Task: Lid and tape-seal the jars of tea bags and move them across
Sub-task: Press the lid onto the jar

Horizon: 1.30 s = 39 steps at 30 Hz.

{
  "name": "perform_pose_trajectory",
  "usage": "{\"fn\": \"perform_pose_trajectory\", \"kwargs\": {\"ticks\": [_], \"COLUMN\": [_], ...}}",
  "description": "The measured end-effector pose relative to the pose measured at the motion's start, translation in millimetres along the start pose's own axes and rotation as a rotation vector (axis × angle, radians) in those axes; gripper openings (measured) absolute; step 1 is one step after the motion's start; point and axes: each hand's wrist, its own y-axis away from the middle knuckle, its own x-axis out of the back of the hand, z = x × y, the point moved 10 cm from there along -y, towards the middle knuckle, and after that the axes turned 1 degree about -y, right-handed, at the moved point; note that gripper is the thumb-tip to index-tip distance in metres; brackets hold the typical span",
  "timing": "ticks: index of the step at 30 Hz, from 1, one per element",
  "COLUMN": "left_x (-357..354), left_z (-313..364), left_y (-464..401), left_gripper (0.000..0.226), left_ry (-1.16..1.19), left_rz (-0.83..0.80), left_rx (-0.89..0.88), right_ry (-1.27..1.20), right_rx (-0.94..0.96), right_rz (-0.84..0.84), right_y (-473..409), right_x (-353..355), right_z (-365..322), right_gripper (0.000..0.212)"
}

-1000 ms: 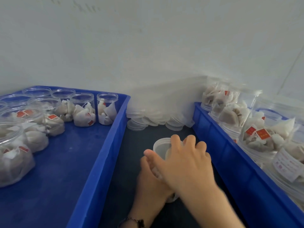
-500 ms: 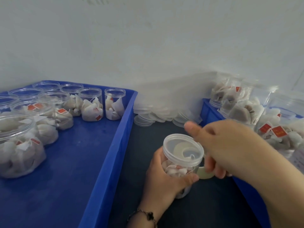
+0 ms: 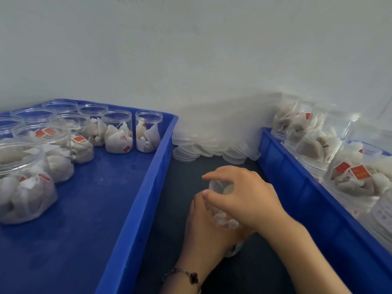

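Here, my left hand is gripping a clear jar of white tea bags on the dark counter between two blue trays, while my right hand is curling over its lid. Open jars of tea bags are standing along the left tray's far edge.

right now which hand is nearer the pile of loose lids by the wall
Right. The right hand sits over the jar of tea bags, closer to the pile of loose lids; the left hand grips the jar lower down.
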Motion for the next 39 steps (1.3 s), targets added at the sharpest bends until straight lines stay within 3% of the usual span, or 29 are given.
{"fn": "perform_pose_trajectory", "kwargs": {"ticks": [4,6,7,8,11,13,16,21,27,30,33,35,37,39], "left_x": [2,5,6,6,7,10,13,29,40,38,41,21,-8,-27], "left_z": [8,8,6,3,5,8,9,14,10,16,58,72,71,65], "left_y": [0,3,5,6,8,8,9,11,6,13,34,39,40,43], "left_gripper": [0.081,0.084,0.095,0.110,0.134,0.134,0.131,0.110,0.084,0.079,0.037,0.021,0.031,0.041], "left_ry": [-0.027,-0.016,0.001,0.006,-0.067,-0.189,-0.308,-0.371,-0.391,-0.367,-0.460,-0.459,-0.423,-0.402], "left_rz": [0.028,0.087,0.100,0.101,0.079,0.067,0.081,0.217,0.328,0.357,0.489,0.351,0.106,-0.032], "left_rx": [-0.007,0.059,0.084,0.088,0.027,-0.026,-0.061,-0.088,-0.030,-0.041,-0.288,-0.391,-0.411,-0.404], "right_ry": [-0.108,-0.603,-0.833,-0.908,-0.551,-0.331,-0.029,0.037,-0.402,-0.476,-0.384,-0.353,-0.385,-0.443], "right_rx": [-0.097,-0.209,-0.289,-0.344,-0.410,-0.355,-0.223,-0.177,-0.265,-0.327,-0.355,-0.388,-0.430,-0.456], "right_rz": [0.154,0.327,0.404,0.434,0.171,-0.063,-0.260,-0.085,0.363,0.383,0.321,0.310,0.312,0.283], "right_y": [5,13,20,27,43,52,58,55,74,80,79,79,80,81], "right_x": [0,8,6,2,-23,-45,-65,-47,4,8,5,3,2,0], "right_z": [10,36,57,75,115,123,114,107,110,112,107,108,114,116], "right_gripper": [0.042,0.028,0.019,0.018,0.042,0.055,0.052,0.049,0.024,0.031,0.030,0.025,0.020,0.018]}}
